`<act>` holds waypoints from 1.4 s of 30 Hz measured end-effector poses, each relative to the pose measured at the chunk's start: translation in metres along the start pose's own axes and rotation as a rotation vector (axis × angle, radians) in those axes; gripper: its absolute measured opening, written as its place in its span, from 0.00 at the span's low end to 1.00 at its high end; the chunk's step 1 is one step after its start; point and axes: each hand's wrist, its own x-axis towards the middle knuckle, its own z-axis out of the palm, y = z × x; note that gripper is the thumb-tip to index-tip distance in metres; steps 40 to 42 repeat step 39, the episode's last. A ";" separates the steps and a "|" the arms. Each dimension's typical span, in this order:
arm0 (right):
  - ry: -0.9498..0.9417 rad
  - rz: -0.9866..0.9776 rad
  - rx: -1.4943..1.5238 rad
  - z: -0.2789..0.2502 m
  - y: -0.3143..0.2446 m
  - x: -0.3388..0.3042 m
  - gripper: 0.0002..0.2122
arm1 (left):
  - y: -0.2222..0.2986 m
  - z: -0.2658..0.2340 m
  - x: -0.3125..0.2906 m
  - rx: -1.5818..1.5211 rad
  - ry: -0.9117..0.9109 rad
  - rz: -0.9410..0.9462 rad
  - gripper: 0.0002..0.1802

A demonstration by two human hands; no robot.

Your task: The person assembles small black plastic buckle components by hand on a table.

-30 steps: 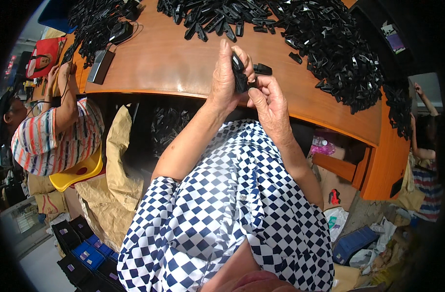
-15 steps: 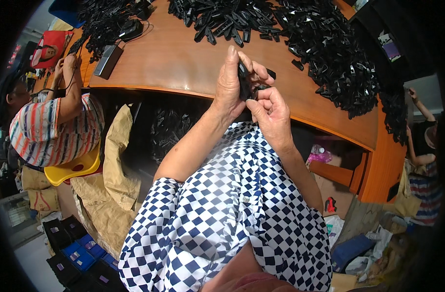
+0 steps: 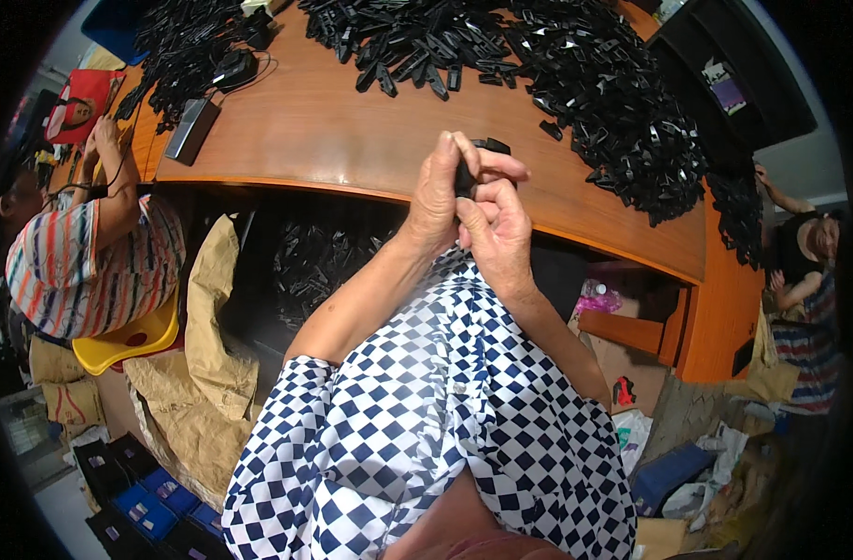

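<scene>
Just above the table's front edge, my left hand [image 3: 432, 201] is closed around a small black plastic part [image 3: 463, 180], thumb upright along its side. My right hand [image 3: 503, 235] presses against the same part, thumb and fingers pinched at its lower end. Fingers cover most of it, so its full shape is hidden. Another black end [image 3: 492, 146] sticks out beyond my left fingers; I cannot tell whether it belongs to the same part. Past my hands, a heap of long black plastic clip-like pieces [image 3: 412, 56] lies on the brown wooden table [image 3: 305, 140].
A larger heap of black pieces [image 3: 632, 140] spreads along the table's right side. At left stand a grey-black box [image 3: 191, 133] and a cabled black device [image 3: 235, 70]. A co-worker in a striped shirt [image 3: 90, 266] sits left; another person [image 3: 804, 252] is far right. Brown sacking [image 3: 212, 317] hangs beside me.
My hands have come closer together, and my right fingers have closed in over the black part, hiding more of it. The whole view has shifted slightly.
</scene>
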 end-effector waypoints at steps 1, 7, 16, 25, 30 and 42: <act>-0.009 0.021 -0.008 0.001 -0.001 0.001 0.07 | 0.000 -0.002 -0.002 -0.009 0.017 0.003 0.29; -0.404 -0.424 -0.358 -0.007 -0.065 0.015 0.15 | 0.036 -0.067 -0.059 0.456 0.174 0.131 0.28; -0.409 -1.029 0.038 0.042 -0.147 -0.020 0.07 | 0.074 -0.138 -0.153 1.517 0.602 0.266 0.11; -0.426 -0.910 -0.225 -0.030 -0.174 0.004 0.08 | 0.065 -0.087 0.002 1.715 0.133 0.396 0.13; -0.039 -0.434 -0.924 -0.103 -0.092 0.044 0.11 | 0.033 -0.095 0.093 2.020 -0.311 0.375 0.12; -0.162 -0.415 -1.795 -0.152 0.013 0.103 0.11 | 0.043 -0.115 0.121 2.140 -0.622 0.276 0.15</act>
